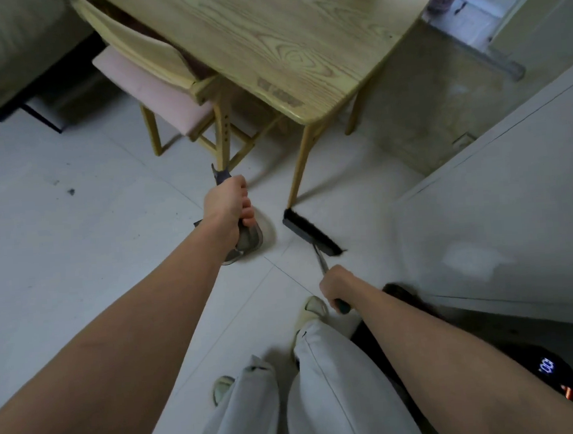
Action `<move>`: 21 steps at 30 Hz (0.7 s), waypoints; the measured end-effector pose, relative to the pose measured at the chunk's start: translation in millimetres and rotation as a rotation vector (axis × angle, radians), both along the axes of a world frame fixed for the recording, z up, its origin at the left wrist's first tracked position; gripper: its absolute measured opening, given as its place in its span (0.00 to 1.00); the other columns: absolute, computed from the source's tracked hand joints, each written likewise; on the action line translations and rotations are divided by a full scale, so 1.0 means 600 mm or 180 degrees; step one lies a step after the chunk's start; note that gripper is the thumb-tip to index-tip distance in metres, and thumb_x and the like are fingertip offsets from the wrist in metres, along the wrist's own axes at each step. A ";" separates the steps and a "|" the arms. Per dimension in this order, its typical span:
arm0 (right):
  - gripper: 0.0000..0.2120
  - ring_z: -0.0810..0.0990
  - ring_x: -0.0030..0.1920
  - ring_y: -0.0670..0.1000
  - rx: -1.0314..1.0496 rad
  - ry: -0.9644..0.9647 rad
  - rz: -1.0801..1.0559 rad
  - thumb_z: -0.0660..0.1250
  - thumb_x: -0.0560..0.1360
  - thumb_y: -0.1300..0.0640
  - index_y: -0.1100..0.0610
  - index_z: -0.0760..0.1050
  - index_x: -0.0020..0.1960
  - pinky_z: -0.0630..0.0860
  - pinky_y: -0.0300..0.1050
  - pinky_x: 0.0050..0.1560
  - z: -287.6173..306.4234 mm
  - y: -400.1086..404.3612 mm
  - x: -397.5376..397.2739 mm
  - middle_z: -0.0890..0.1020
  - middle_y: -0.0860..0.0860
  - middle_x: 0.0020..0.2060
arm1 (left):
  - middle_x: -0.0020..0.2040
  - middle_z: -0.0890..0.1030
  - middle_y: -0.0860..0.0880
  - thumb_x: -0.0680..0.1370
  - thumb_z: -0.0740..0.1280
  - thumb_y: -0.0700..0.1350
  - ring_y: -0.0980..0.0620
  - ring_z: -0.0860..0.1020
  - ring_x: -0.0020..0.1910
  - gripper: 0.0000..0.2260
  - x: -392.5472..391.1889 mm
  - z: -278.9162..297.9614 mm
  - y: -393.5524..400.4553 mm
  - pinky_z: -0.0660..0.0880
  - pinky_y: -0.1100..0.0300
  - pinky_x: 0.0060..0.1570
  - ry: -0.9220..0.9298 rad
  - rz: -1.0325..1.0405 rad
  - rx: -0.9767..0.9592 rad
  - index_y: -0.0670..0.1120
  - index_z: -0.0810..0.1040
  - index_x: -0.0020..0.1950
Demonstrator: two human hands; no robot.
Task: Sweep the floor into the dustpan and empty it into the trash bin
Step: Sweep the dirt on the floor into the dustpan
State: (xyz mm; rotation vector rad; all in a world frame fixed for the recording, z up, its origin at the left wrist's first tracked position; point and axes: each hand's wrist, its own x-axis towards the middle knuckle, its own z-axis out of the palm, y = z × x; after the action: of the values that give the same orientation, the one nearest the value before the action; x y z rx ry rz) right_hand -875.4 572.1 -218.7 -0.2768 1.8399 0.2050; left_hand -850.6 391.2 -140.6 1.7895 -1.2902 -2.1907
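Gripping grey plastic dustpan [245,235] in left hand [231,205]; clamping right hand [335,286] round black-bristled broom [311,232], lying at three o'clock, bristle bar slanting eleven-to-five.

We counted one light oak table [265,32], one pink-cushioned wooden chair [154,87], one black-bristled broom [310,232], one grey dustpan [249,238], and two bare hands.

**Readable text: one display only**

Black device [540,373] on the floor, bottom right: lit digits, seen upside down and blurred, roughly "100" or "00:1", can't confirm. Darker marking on the table [279,90] edge is illegible.
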 end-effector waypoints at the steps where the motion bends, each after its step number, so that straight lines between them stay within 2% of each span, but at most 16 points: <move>1: 0.06 0.80 0.34 0.47 0.0054 -0.0133 -0.0005 0.59 0.79 0.63 0.60 0.74 0.50 0.66 0.35 0.24 -0.002 -0.010 0.024 0.79 0.57 0.49 | 0.21 0.60 0.53 0.77 0.58 0.39 0.56 0.57 0.17 0.15 0.032 0.005 -0.007 0.56 0.67 0.18 -0.0005 -0.0055 -0.0045 0.48 0.61 0.32; 2: 0.10 0.81 0.30 0.42 0.0019 -0.0238 -0.0184 0.59 0.78 0.64 0.63 0.75 0.56 0.67 0.33 0.20 0.014 -0.014 0.039 0.79 0.60 0.56 | 0.20 0.60 0.53 0.77 0.59 0.39 0.56 0.57 0.17 0.15 0.050 0.007 -0.009 0.56 0.67 0.18 0.0008 -0.0119 -0.0051 0.48 0.61 0.31; 3: 0.11 0.82 0.32 0.42 -0.0201 -0.0113 -0.0042 0.59 0.78 0.65 0.67 0.75 0.57 0.67 0.32 0.18 0.013 -0.015 0.068 0.78 0.62 0.58 | 0.20 0.60 0.53 0.78 0.59 0.39 0.56 0.57 0.17 0.16 0.090 0.013 -0.018 0.55 0.67 0.18 0.0028 -0.0202 -0.0090 0.48 0.61 0.31; 5: 0.07 0.83 0.48 0.51 -0.0080 0.0127 0.0695 0.64 0.75 0.64 0.65 0.75 0.40 0.69 0.37 0.24 0.030 -0.019 0.094 0.81 0.61 0.51 | 0.20 0.60 0.53 0.78 0.59 0.40 0.56 0.57 0.17 0.16 0.148 0.019 -0.029 0.55 0.66 0.18 0.0056 -0.0299 -0.0124 0.48 0.61 0.31; 6: 0.10 0.83 0.49 0.52 0.0039 0.0297 0.0728 0.66 0.74 0.64 0.61 0.73 0.34 0.71 0.38 0.30 0.051 -0.021 0.121 0.82 0.60 0.48 | 0.20 0.60 0.54 0.78 0.60 0.40 0.56 0.57 0.17 0.16 0.187 0.027 -0.039 0.55 0.67 0.18 0.0064 -0.0320 -0.0139 0.47 0.61 0.31; 7: 0.08 0.83 0.46 0.49 -0.0080 0.0335 0.0129 0.66 0.74 0.64 0.61 0.74 0.36 0.73 0.38 0.33 0.049 -0.024 0.141 0.82 0.60 0.49 | 0.20 0.60 0.54 0.78 0.60 0.40 0.56 0.57 0.17 0.16 0.218 0.034 -0.047 0.55 0.67 0.18 0.0080 -0.0341 -0.0145 0.47 0.61 0.31; 8: 0.04 0.84 0.37 0.42 -0.0153 0.0231 -0.0347 0.64 0.76 0.64 0.63 0.76 0.43 0.74 0.34 0.31 0.046 -0.027 0.153 0.81 0.61 0.53 | 0.20 0.60 0.54 0.78 0.60 0.40 0.56 0.56 0.17 0.17 0.244 0.039 -0.054 0.55 0.67 0.18 0.0097 -0.0369 -0.0151 0.47 0.60 0.31; 9: 0.09 0.79 0.26 0.38 -0.0358 0.0328 -0.0743 0.61 0.77 0.64 0.67 0.76 0.53 0.73 0.30 0.25 0.041 -0.033 0.163 0.80 0.64 0.56 | 0.20 0.60 0.54 0.78 0.61 0.41 0.56 0.56 0.17 0.17 0.268 0.046 -0.062 0.55 0.67 0.18 0.0128 -0.0397 -0.0142 0.48 0.60 0.31; 10: 0.13 0.76 0.21 0.36 -0.0407 0.0510 -0.0864 0.60 0.78 0.64 0.67 0.75 0.60 0.71 0.29 0.22 0.035 -0.041 0.176 0.79 0.64 0.58 | 0.20 0.60 0.54 0.78 0.61 0.42 0.56 0.57 0.17 0.17 0.289 0.052 -0.069 0.55 0.67 0.18 0.0154 -0.0431 -0.0121 0.48 0.60 0.31; 11: 0.14 0.79 0.26 0.36 -0.0232 0.0508 -0.0606 0.62 0.77 0.63 0.67 0.75 0.61 0.72 0.30 0.24 0.031 -0.055 0.182 0.79 0.62 0.59 | 0.20 0.60 0.53 0.78 0.62 0.44 0.56 0.57 0.17 0.16 0.306 0.059 -0.076 0.55 0.67 0.18 0.0177 -0.0445 -0.0093 0.48 0.61 0.32; 12: 0.12 0.82 0.35 0.38 -0.0276 0.0612 -0.0341 0.64 0.76 0.64 0.65 0.78 0.58 0.74 0.34 0.28 0.028 -0.072 0.195 0.78 0.59 0.61 | 0.21 0.60 0.53 0.78 0.62 0.47 0.56 0.57 0.18 0.16 0.327 0.062 -0.085 0.56 0.67 0.19 0.0194 -0.0415 -0.0070 0.48 0.61 0.32; 13: 0.10 0.82 0.39 0.40 -0.0166 0.0656 -0.0359 0.65 0.75 0.64 0.65 0.80 0.54 0.72 0.35 0.28 0.026 -0.081 0.202 0.78 0.57 0.62 | 0.22 0.60 0.53 0.77 0.63 0.50 0.55 0.57 0.19 0.16 0.338 0.066 -0.089 0.56 0.66 0.19 0.0220 -0.0408 -0.0029 0.48 0.62 0.33; 15: 0.11 0.77 0.25 0.41 -0.0307 0.0610 -0.0479 0.60 0.77 0.65 0.66 0.78 0.57 0.68 0.32 0.21 0.005 -0.109 0.220 0.77 0.58 0.62 | 0.23 0.60 0.53 0.77 0.63 0.55 0.55 0.57 0.19 0.18 0.371 0.065 -0.105 0.57 0.66 0.19 0.0237 -0.0286 0.0013 0.48 0.61 0.34; 17: 0.14 0.75 0.27 0.46 -0.0125 0.0598 0.0095 0.60 0.78 0.64 0.64 0.76 0.62 0.67 0.34 0.23 -0.014 -0.125 0.247 0.77 0.58 0.62 | 0.23 0.59 0.53 0.76 0.63 0.58 0.56 0.56 0.20 0.20 0.394 0.060 -0.116 0.57 0.65 0.18 0.0268 -0.0117 0.0026 0.48 0.60 0.34; 19: 0.11 0.77 0.38 0.49 -0.0051 0.0379 0.0247 0.64 0.77 0.63 0.64 0.79 0.57 0.66 0.34 0.27 -0.024 -0.139 0.285 0.79 0.56 0.59 | 0.23 0.59 0.53 0.76 0.63 0.59 0.55 0.56 0.20 0.21 0.417 0.054 -0.126 0.56 0.65 0.19 0.0262 0.0032 -0.0007 0.48 0.59 0.33; 21: 0.07 0.77 0.34 0.49 0.0007 0.0233 0.0391 0.63 0.77 0.65 0.66 0.78 0.45 0.67 0.35 0.24 -0.030 -0.144 0.317 0.81 0.57 0.52 | 0.23 0.58 0.53 0.76 0.62 0.60 0.55 0.56 0.20 0.21 0.436 0.051 -0.128 0.56 0.65 0.19 0.0228 0.0114 -0.0047 0.48 0.60 0.34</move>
State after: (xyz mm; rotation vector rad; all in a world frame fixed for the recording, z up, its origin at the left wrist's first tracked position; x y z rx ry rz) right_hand -685.3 485.6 -236.7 -0.3857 1.8965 0.3056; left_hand -589.2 314.1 -110.0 1.6988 -1.2467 -2.1989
